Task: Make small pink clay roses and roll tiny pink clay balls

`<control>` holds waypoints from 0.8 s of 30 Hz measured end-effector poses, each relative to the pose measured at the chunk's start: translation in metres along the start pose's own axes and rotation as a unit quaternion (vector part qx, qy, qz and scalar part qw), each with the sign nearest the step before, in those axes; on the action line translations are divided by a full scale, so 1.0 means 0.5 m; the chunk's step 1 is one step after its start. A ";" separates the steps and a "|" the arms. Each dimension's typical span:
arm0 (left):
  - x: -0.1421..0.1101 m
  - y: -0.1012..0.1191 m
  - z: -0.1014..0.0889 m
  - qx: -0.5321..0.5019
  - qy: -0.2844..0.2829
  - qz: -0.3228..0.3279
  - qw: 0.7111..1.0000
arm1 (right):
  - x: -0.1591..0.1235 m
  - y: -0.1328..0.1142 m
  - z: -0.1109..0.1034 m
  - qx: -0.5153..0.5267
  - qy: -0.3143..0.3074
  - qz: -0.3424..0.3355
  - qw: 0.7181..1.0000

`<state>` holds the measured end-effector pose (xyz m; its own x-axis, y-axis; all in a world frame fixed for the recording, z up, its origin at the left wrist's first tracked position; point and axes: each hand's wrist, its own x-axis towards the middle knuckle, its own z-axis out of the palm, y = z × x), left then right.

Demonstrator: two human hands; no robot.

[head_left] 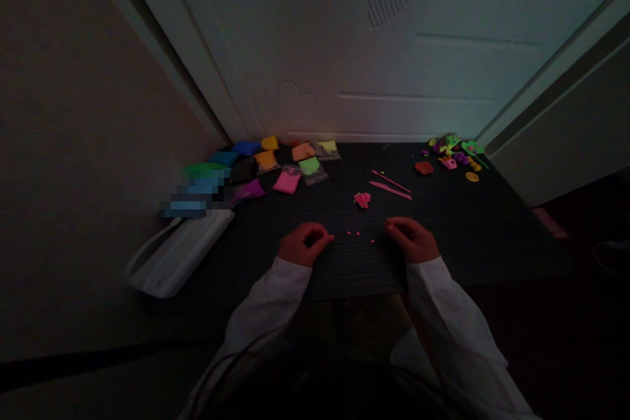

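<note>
My left hand (302, 244) rests at the near part of the dark table, its thumb and forefinger closed in a loop. Whatever lies between those fingertips is too small to make out. Across from it, my right hand (414, 239) is closed in a pinch, its fingertips hiding anything they hold. Between the hands lie a few tiny pink bits (357, 233). Just beyond them sits a small cluster of pink clay pieces (362, 200). A pink modelling knife (390, 189) and a thin pink modelling tool (392, 181) lie behind my right hand.
Bags of coloured clay, including a pink one (287, 180) and a green one (311, 168), line the back left. A white case (184, 252) stands at the left edge. A red lump (424, 168) and colourful clay figures (457, 152) occupy the back right, against a white panel (315, 46).
</note>
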<state>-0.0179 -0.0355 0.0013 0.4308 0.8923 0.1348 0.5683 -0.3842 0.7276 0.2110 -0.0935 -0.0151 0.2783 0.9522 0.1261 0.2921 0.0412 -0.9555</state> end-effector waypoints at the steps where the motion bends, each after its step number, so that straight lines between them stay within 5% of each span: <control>1: 0.001 0.000 0.001 -0.001 0.001 0.006 1.000 | 0.001 -0.001 0.000 -0.004 0.000 -0.001 1.000; 24: -0.005 0.007 -0.006 0.029 0.041 0.003 0.999 | -0.001 -0.010 -0.005 -0.006 0.012 0.011 1.000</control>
<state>-0.0189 -0.0387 0.0054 0.3773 0.9053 0.1948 0.6068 -0.4007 0.6864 0.2117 -0.0950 -0.0096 0.3059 0.9455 0.1115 0.2970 0.0165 -0.9547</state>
